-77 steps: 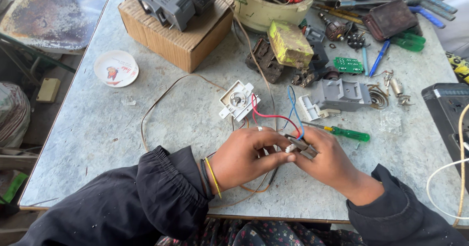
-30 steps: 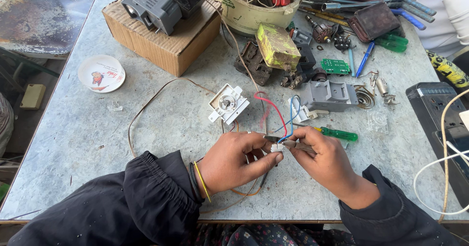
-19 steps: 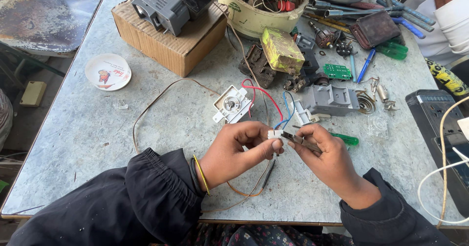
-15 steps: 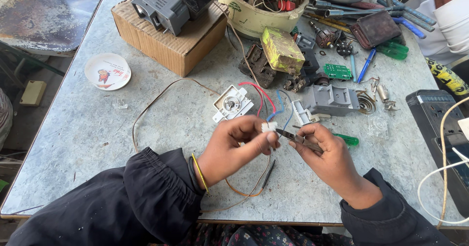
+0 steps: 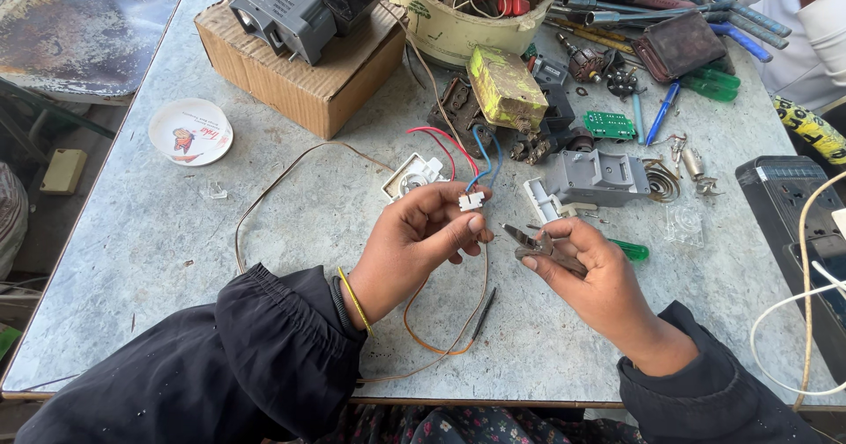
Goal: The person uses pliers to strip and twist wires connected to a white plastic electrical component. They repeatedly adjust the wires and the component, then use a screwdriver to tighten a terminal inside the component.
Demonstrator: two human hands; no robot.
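Note:
My left hand pinches a small white connector between thumb and fingers, raised above the table. Red and blue wires run from the connector back to a white square switch part lying on the table. My right hand grips small pliers, whose tips point left toward the connector and stay a short gap away from it. A brown cable loops over the table beneath both hands.
A grey plastic housing and a green-handled screwdriver lie by my right hand. Behind are a cardboard box, a cream tub of parts, a yellow block and tools. Another person's sleeve is at far right.
Both hands rose off the table. The left hand lifted the white connector with its wires, and the right hand drew the pliers slightly away from it.

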